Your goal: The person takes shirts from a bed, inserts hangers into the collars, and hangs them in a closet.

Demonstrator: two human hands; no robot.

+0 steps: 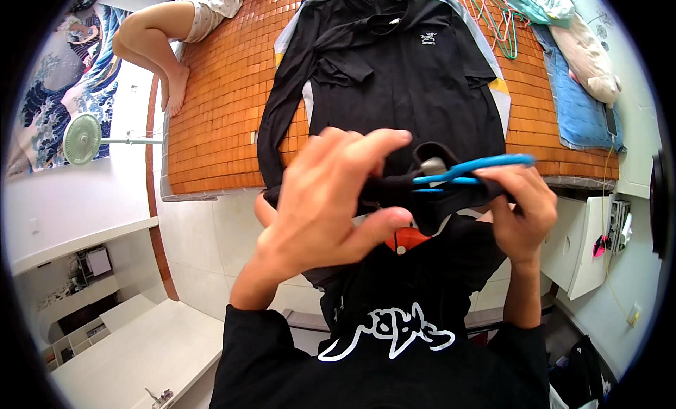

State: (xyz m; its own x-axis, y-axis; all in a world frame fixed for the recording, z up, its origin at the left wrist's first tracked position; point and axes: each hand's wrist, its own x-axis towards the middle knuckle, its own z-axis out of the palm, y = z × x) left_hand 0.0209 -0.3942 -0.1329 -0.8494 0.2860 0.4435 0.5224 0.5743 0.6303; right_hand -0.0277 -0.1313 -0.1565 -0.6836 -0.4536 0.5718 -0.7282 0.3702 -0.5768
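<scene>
Near the middle, my left hand is raised with its thumb and fingers spread apart, blurred, beside a black garment. My right hand grips a blue clothes hanger together with part of that black garment. Part of the hanger shows inside the garment's opening, where a pale tag or lining is visible. Beyond my hands, a black T-shirt with a small white logo lies spread over a long-sleeved black, grey and yellow garment. How far the held garment extends is hidden by my left hand.
The garments lie on a bed with a brown tiled mat. Another person's bare legs rest at its left edge. Pink and green hangers, a blue quilted cloth, a plush toy and a phone lie right. A green fan stands left.
</scene>
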